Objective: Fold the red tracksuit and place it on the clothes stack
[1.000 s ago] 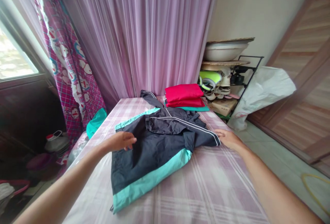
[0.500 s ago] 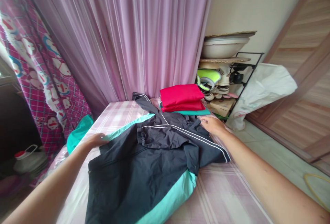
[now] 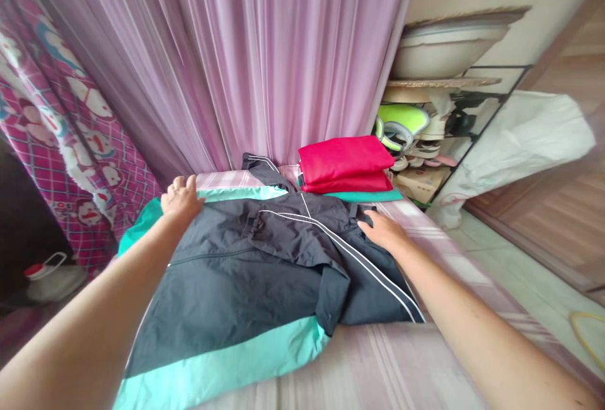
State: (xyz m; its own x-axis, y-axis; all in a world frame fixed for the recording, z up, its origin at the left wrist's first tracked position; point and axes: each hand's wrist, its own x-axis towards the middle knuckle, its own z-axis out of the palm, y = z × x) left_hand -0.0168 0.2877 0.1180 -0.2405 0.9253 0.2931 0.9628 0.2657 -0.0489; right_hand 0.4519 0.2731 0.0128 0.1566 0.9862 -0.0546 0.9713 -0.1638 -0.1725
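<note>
On my head-camera feed, my left hand [image 3: 180,201] sits palm down at the far left edge of the jacket [image 3: 246,290], with its fingers [image 3: 182,184] spread and resting on the teal band. The grip is wide open: I see no pinch and no fabric gathered between the fingers. My right hand [image 3: 384,233] is open too, with its fingers extended and lying flat on the dark fabric near the jacket's collar, and nothing is closed in it.

The jacket, charcoal with teal bands and white piping, lies spread between my two hands and runs down past the bottom of the view. It rests on a pink plaid bedsheet [image 3: 359,366]. Just beyond my right hand sits a stack of folded red clothes [image 3: 345,161] on a folded teal cloth [image 3: 366,195], almost touching the jacket's far edge. Past my left wrist, a teal fabric [image 3: 137,240] shows beside the jacket. Further right of my right hand stands a rack of shoes [image 3: 420,148], with a white basin [image 3: 447,51] on top.
</note>
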